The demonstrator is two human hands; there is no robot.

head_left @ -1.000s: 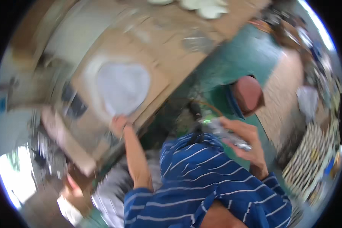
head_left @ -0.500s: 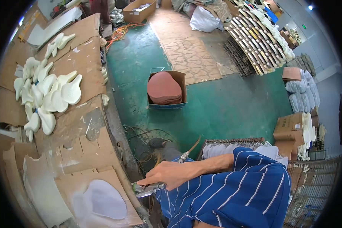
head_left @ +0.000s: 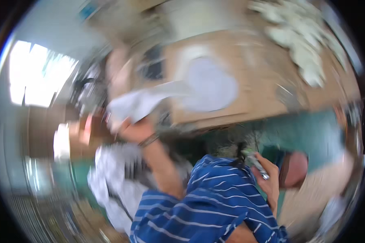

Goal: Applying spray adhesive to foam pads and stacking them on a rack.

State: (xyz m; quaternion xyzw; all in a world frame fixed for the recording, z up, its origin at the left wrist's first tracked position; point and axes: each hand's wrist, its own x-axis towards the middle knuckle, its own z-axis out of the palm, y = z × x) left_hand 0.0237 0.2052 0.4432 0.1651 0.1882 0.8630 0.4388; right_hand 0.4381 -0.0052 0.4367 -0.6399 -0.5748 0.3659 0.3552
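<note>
The view is smeared by motion. My left hand (head_left: 137, 130), a band at its wrist, grips the near edge of a thin, floppy white sheet (head_left: 140, 101). The sheet's far end reaches toward a rounded pale lilac-white piece (head_left: 211, 85) lying on a cardboard-covered bench (head_left: 247, 101); whether they touch I cannot tell. My right hand (head_left: 267, 174) is closed round a metal spray gun (head_left: 258, 167), low and to the right, beside my striped blue clothing. Its fingertips are blurred.
Several cream-coloured curved shapes (head_left: 300, 36) lie piled at the bench's far right. Reddish-brown pads (head_left: 295, 168) sit in a box on the green floor, right of my right hand. White draped pieces (head_left: 109, 174) hang at my left, and a bright window (head_left: 38, 75) stands farther left.
The view has swung left, bringing the bench in front of me. My left hand has come into sight with the white sheet. My right hand still holds the spray gun, now lower right.
</note>
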